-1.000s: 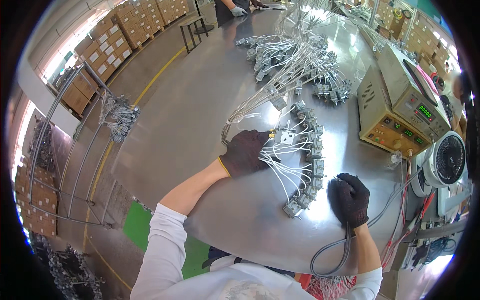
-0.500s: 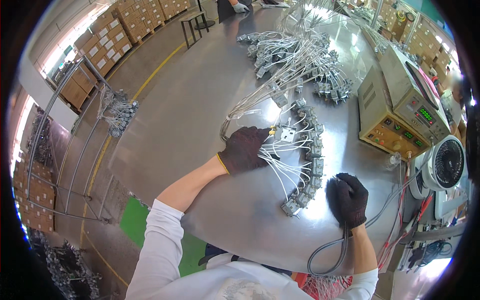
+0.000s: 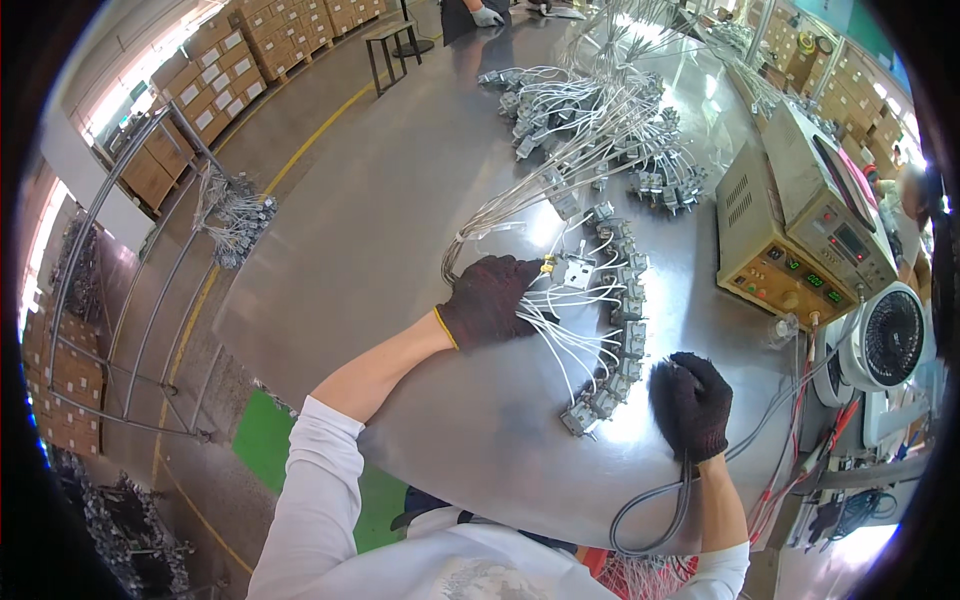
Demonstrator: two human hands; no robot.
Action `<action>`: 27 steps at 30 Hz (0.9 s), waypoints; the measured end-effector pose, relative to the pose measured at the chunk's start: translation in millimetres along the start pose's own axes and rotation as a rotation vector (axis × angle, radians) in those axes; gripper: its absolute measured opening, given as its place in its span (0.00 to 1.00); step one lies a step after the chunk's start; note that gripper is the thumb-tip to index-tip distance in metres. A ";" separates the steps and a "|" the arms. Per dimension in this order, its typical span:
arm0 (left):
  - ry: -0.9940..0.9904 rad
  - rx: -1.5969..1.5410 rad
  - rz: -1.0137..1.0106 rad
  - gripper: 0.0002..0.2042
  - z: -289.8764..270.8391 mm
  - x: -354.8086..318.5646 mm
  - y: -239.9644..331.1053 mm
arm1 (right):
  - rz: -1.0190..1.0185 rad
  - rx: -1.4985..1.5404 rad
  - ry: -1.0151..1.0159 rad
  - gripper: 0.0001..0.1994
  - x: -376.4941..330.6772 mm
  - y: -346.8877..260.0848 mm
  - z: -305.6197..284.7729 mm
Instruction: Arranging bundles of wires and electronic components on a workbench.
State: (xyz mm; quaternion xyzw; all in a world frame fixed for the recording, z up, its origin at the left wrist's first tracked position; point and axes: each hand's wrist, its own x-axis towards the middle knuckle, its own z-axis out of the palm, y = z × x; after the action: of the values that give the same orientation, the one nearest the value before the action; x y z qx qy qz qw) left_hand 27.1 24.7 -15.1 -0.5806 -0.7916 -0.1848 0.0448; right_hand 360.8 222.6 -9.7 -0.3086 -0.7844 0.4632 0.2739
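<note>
In a dark knitted glove, my left hand (image 3: 490, 300) is closed round a bundle of white wires (image 3: 548, 328). The wires fan out to a curved row of small grey metal motors (image 3: 632, 300). One motor with a pale square face (image 3: 574, 271) lies right at my fingertips, a yellow tag (image 3: 547, 264) beside it. To the right of the row, my gloved right hand (image 3: 697, 402) is curled over the table. A looped grey cable (image 3: 655, 545) runs into it at the wrist; its end is hidden inside the fist.
Further off on the metal table (image 3: 340, 240) lies a heap of wired motors (image 3: 590, 120). Two stacked meter boxes (image 3: 790, 230) and a white fan (image 3: 893, 340) stand at the right. A pipe rack (image 3: 75, 300) is left of the table. Another person's gloved hand (image 3: 487, 17) shows at the far edge.
The upper meter's green digits have gone dark. Both hands keep nearly the same place and grip; the view has shifted slightly.
</note>
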 end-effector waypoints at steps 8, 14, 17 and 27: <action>0.052 0.022 0.006 0.39 -11.2 3.2 8.5 | 0.052 0.111 0.018 0.13 0.8 2.8 2.0; -0.268 0.076 -0.116 0.40 -25.0 6.8 15.9 | -0.040 -0.064 -0.021 0.12 0.7 -1.9 -2.2; -0.268 0.081 -0.079 0.41 -25.6 6.4 13.6 | -0.091 -0.123 -0.030 0.12 1.3 -2.8 -0.8; -0.032 -0.052 0.097 0.37 -6.6 1.2 -4.3 | -0.030 -0.088 0.005 0.13 0.4 -7.2 0.1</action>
State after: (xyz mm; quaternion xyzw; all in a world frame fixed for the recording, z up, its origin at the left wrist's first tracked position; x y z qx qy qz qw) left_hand 21.7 22.4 -9.7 -0.6224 -0.7580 -0.1934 0.0259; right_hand 358.7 220.2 -3.1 -0.3094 -0.8079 0.4234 0.2689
